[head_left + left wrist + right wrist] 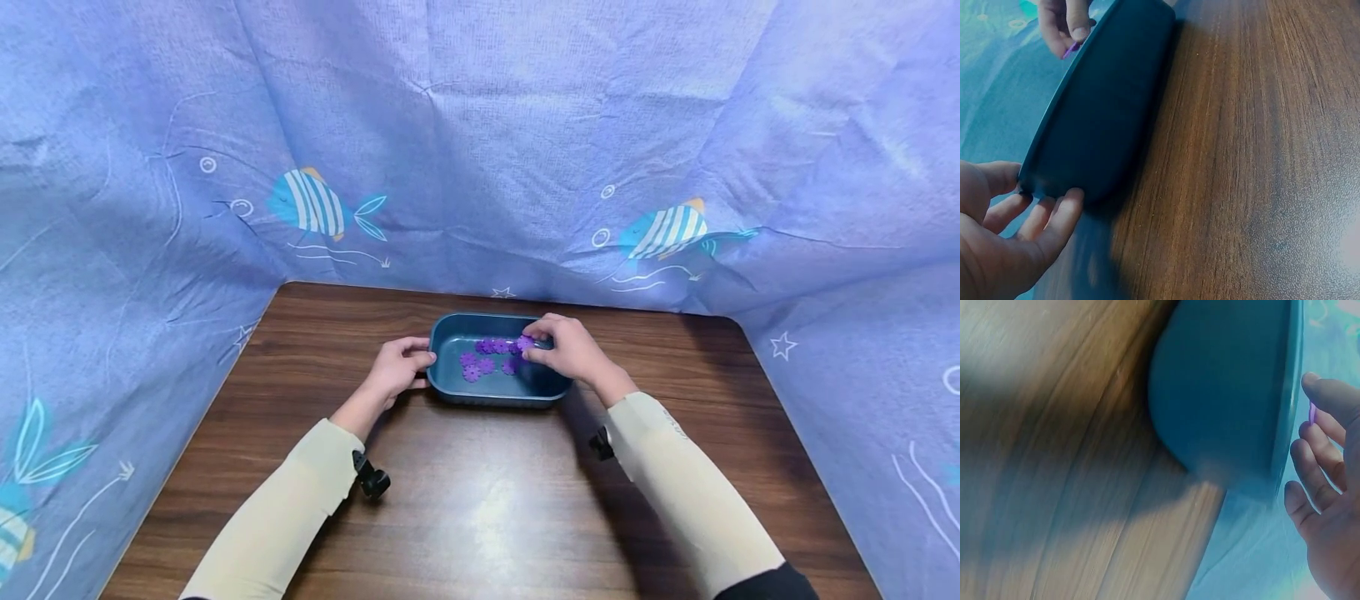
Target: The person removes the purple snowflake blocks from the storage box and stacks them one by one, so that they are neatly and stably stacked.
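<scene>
A dark teal rectangular container (497, 402) with rounded corners stands on the table. My left hand (393, 367) grips its left end, thumb at the rim; in the left wrist view the fingers (1063, 219) lie against the outer wall. Over the right part of the container, my right hand (572, 346) pinches a purple flower-shaped piece (524, 342) between thumb and forefinger. That piece shows edge-on as a thin purple sliver (1312, 414) in the right wrist view, above the rim. Several similar purple flower pieces (486, 366) lie flat on the container's floor, some overlapping.
The brown wood-grain table (465, 483) extends around the container, with glare near its front. A blue cloth (510, 167) printed with fish hangs behind and at both sides. Small black devices (371, 477) are strapped at the wrists over pale sleeves (281, 508).
</scene>
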Motion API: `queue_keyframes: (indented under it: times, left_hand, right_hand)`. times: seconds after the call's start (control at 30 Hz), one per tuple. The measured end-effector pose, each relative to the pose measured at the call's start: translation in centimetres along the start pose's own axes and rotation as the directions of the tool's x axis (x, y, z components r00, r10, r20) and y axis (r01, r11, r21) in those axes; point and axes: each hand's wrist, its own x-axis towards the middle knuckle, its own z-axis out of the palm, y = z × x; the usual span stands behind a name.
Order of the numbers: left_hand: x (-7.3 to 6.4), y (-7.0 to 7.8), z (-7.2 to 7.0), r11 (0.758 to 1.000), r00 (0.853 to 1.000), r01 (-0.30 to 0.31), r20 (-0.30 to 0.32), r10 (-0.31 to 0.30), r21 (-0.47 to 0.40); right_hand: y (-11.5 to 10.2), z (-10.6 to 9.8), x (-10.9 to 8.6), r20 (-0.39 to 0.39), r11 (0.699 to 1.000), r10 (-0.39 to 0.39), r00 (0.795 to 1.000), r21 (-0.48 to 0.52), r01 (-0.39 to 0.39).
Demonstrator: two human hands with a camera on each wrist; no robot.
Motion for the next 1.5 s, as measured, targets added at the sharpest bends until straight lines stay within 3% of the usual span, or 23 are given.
queue_keyframes:
  times: [0.27, 0.53, 0.67, 0.9, 1.13, 1.5]
  left_hand:
    - [0.1, 0.0, 0.0, 1.0, 1.0, -0.007, 0.004, 0.007, 0.0]
    - [0.2, 0.0, -0.1, 1.0, 1.0, -0.006, 0.007, 0.006, 0.007]
    - [0.4, -0.1, -0.1, 1.0, 1.0, -0.014, 0.012, 0.014, 0.009]
    - [0.2, 0.1, -0.1, 1.0, 1.0, -0.008, 0.01, 0.008, 0.011]
    - [0.1, 0.1, 0.0, 1.0, 1.0, -0.009, 0.007, 0.009, 0.019]
    - [0.1, -0.1, -0.1, 1.0, 0.999, -0.026, 0.019, 0.026, 0.0]
  right_hand:
    - [2.4, -1.5, -1.6, -0.094, 1.0, 0.022, 0.995, -0.005, -0.023]
    - [5.1, -2.5, -3.9, -0.138, 0.991, 0.13, 0.982, 0.037, -0.126]
    - [6.1, -2.8, -4.8, -0.144, 0.982, 0.185, 0.972, 0.069, -0.177]
    - [7.8, -2.8, -6.2, -0.115, 0.976, 0.216, 0.969, 0.06, -0.211]
    - [9.7, -2.2, -7.2, -0.084, 0.962, 0.269, 0.959, -0.02, -0.271]
    - [10.6, -1.5, -7.9, -0.074, 0.95, 0.3, 0.951, -0.065, -0.304]
